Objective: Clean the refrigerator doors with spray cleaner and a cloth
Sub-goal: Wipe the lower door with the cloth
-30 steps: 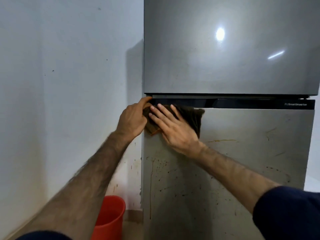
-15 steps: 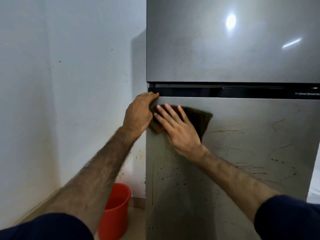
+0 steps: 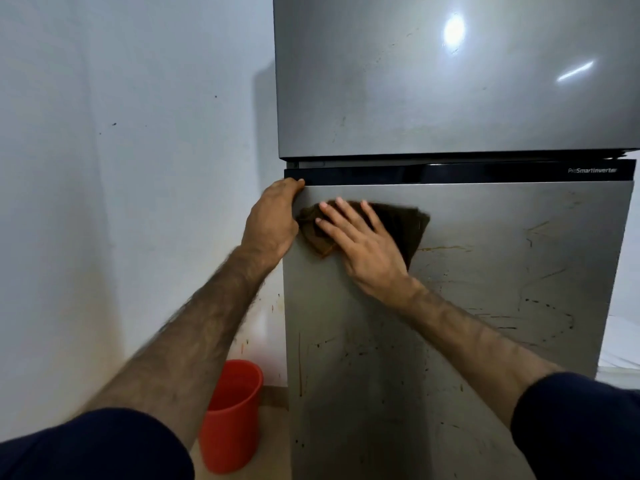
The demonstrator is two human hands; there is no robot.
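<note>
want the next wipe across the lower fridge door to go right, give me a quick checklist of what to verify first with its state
1. Brown cloth lies flat on the lower door: ok.
2. Right hand presses the cloth with fingers spread and straight: ok.
3. Left hand holds the door's left edge near its top corner to steady it: ok.
4. Path to the right: orange streak and dark specks remain on the door, so wiping is still needed: not ok.
5. Door wet with cleaner: cannot tell; no spray bottle is in view.
6. Red bucket on the floor stands left of the fridge, off the wiping path: ok.
</note>
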